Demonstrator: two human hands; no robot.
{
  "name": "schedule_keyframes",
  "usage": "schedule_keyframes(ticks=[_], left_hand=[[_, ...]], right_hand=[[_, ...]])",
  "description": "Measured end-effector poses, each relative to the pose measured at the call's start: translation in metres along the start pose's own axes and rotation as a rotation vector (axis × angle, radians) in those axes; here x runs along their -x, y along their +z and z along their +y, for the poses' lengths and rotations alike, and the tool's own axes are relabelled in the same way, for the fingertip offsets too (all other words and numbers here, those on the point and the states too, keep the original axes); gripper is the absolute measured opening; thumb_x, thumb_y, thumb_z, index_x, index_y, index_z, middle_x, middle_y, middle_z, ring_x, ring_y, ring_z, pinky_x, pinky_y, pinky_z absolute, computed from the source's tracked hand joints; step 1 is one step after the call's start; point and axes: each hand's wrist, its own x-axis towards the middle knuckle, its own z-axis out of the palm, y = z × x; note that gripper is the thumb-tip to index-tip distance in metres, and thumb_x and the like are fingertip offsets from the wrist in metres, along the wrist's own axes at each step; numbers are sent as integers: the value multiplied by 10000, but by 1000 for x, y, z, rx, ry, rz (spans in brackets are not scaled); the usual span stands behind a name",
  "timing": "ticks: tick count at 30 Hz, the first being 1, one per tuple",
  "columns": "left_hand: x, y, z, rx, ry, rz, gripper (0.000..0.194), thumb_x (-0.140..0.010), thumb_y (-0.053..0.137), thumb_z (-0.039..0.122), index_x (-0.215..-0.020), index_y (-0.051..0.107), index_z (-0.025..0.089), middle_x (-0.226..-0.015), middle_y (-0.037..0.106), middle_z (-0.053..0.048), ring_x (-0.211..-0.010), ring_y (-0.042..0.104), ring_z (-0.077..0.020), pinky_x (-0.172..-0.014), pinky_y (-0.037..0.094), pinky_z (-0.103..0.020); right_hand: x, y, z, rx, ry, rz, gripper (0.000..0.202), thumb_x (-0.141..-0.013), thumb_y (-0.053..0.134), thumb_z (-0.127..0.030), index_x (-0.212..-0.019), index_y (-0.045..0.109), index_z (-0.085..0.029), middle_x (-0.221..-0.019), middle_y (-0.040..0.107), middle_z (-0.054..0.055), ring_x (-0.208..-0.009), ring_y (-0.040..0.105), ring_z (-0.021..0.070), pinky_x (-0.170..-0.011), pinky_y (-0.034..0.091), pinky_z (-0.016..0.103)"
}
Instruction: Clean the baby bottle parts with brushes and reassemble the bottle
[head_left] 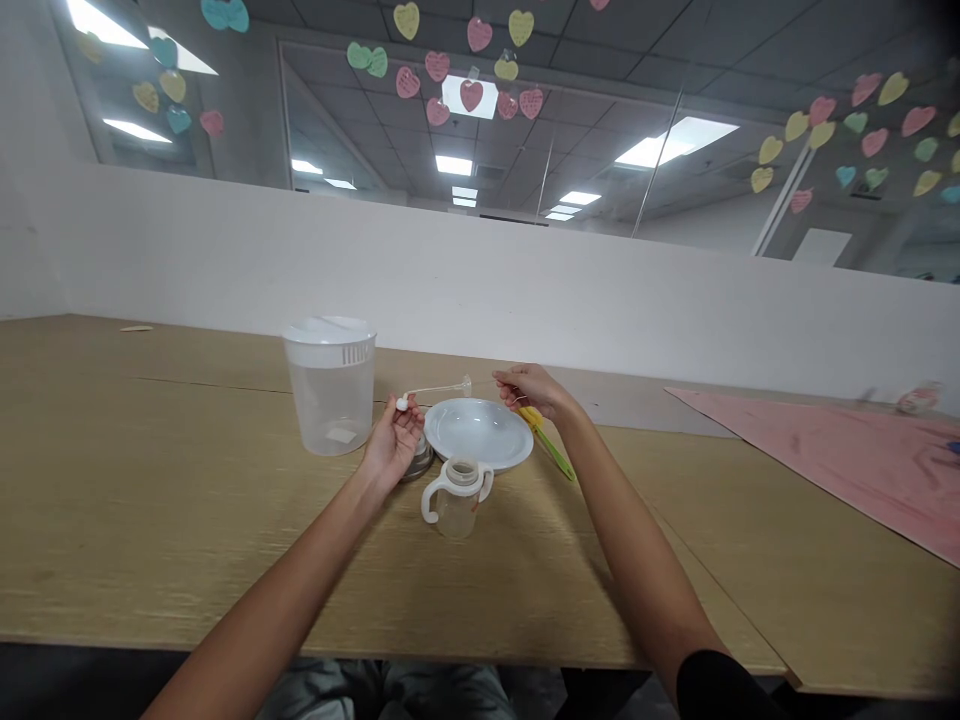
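My left hand (396, 440) is closed on the white weighted end of a clear drinking straw (435, 388). The straw stretches to the right above a white bowl (480, 465), and its clear flared end points at my other hand. My right hand (529, 388) pinches a thin wire-like piece, whose kind I cannot make out, just right of that flared end. Nearer to me stands a sippy bottle (456, 515) without a lid, with two white handles. Behind my left hand a round metal item (421, 462) is partly hidden.
A translucent plastic bucket (331, 390) stands left of the bowl. Right of the bowl lies a brush (556, 455) with a green handle and yellow head, close to my right forearm. A pink sheet (840, 465) covers the table's right side, below a white wall (480, 285).
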Motion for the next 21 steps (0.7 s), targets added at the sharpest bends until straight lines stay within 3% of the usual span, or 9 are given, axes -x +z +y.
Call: schedule_keyframes(ticks=[4, 12, 15, 18, 21], left_hand=[[0, -1, -2, 17, -34, -55, 366, -943, 374, 254, -673, 572, 105, -539, 525, 3, -476, 505, -51, -483, 459, -137], [2, -1, -1, -86, -45, -130, 338, -944, 366, 252, -760, 592, 81, -481, 449, 31, -410, 443, -51, -410, 396, -133], [3, -3, -3, -235, 20, -69, 306, -930, 401, 249, -765, 599, 83, -523, 527, 6, -436, 494, -61, -448, 436, -148], [5, -4, -6, -427, 77, -13, 300, -920, 420, 277, -801, 611, 79, -688, 647, -68, -535, 588, -94, -516, 493, -188], [5, -5, -9, -544, 96, 14, 306, -920, 408, 286, -846, 616, 74, -814, 677, -110, -632, 640, -127, -565, 520, -218]], right_hand=[[1, 0, 0, -16, -9, 25, 278, -705, 674, -365, -615, 523, -149, -540, 550, 16, -432, 489, 82, -423, 450, 196], [3, -2, -3, 22, -14, 2, 241, -752, 622, -333, -636, 516, -151, -579, 521, 9, -484, 501, 91, -463, 449, 214], [5, -5, -5, -32, -42, 27, 228, -736, 640, -321, -651, 521, -147, -579, 504, 3, -484, 489, 88, -449, 428, 209], [7, -7, -10, -116, -117, 95, 251, -729, 652, -346, -654, 522, -145, -572, 500, -4, -466, 463, 75, -441, 410, 202], [11, -7, -16, -173, -197, 193, 272, -725, 657, -366, -638, 521, -146, -557, 507, -8, -451, 459, 71, -447, 413, 203]])
